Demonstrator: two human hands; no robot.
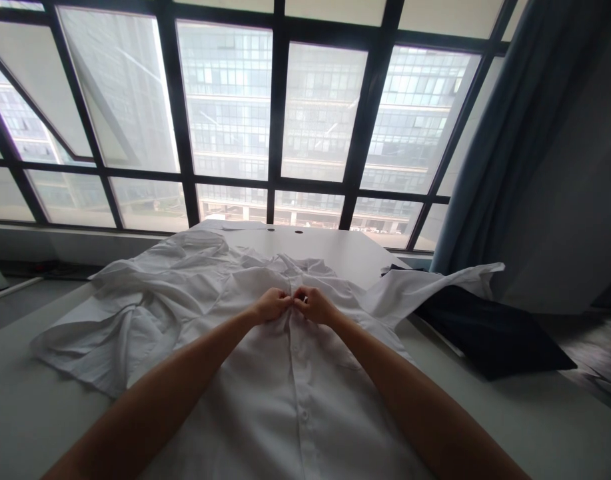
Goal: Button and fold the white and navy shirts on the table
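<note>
White button-up shirt point(295, 407) laid front-up on a white table point(40, 413), collar end farthest from the body, one side bunched in folds. Shirt front pinched near the collar by the left hand point(271, 305) and right hand point(315, 307), fingertips point(291, 297) close together, held part partly hidden. Shirt sleeve point(430, 288) extended over a black cushion point(490, 337) at the table's edge; large window point(275, 113) observed beyond

No readable text, labels, brands, numbers, signs
</note>
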